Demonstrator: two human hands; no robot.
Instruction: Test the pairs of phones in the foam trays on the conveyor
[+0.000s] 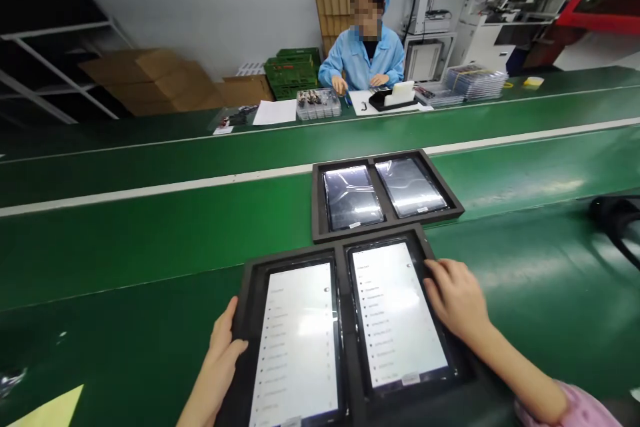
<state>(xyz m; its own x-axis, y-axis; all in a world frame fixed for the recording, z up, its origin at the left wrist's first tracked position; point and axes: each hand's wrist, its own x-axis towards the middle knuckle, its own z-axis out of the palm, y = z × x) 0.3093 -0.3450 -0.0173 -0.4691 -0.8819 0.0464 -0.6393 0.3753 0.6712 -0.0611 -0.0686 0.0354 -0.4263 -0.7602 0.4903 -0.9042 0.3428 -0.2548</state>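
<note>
A black tray (354, 347) with two compartments lies in front of me, with a tablet in each. The left tablet (300, 340) and the right tablet (397, 320) are both lit, showing white list screens with a toggle near the top. My left hand (220, 354) grips the tray's left side, its thumb over the rim. On the opposite side, my right hand (457, 297) is closed around the right rim, fingers bent over the edge beside the right tablet. Just beyond lies a second black tray (318, 207) holding two dark-screened tablets.
A green conveyor belt (150, 234) runs across, with a pale rail (150, 192) behind it. Across from me sits a person in a blue coat (360, 57), near a parts box (319, 104) and stacked clear trays (475, 82). Yellow paper (53, 410) lies at lower left.
</note>
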